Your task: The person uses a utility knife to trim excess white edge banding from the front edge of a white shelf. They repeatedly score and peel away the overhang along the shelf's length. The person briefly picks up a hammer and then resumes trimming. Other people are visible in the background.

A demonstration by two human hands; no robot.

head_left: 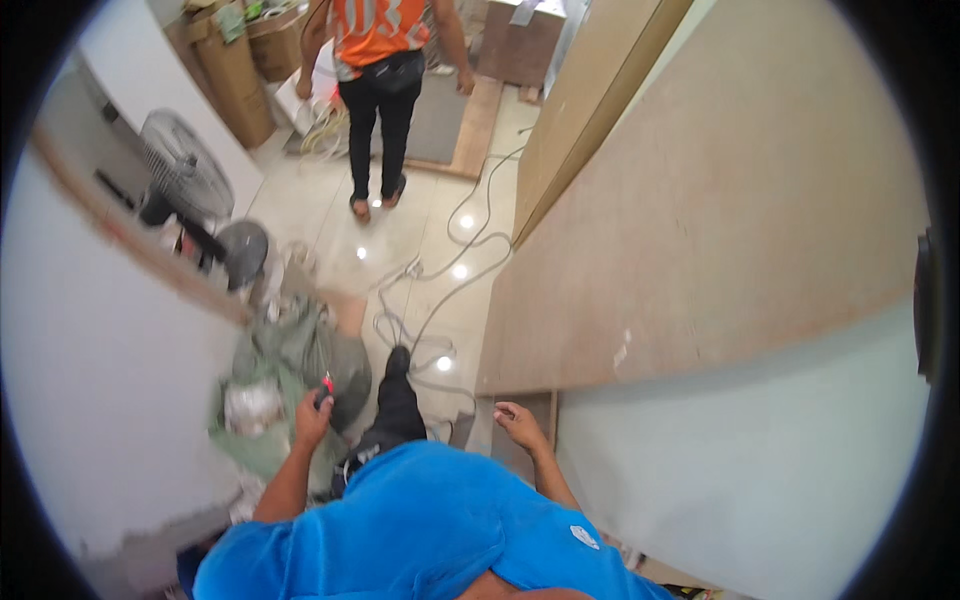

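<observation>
My left hand [312,420] is closed round a small red-and-black hand tool [325,390] with a short pale tip; its exact kind is too small to make out. Below and beside that hand lies a green sack [245,440] with something whitish in its mouth. My right hand [520,425] hangs by the lower edge of a large brown board [700,220], its fingers loosely bent and nothing visible in them. Whether it touches the board I cannot tell.
Grey cables [410,310] wind over the tiled floor [325,225] ahead. To the left stands a fan [185,165]. Farther off, a person in an orange top [375,30] faces away, near a wood-edged panel [485,130] and cardboard boxes [230,75].
</observation>
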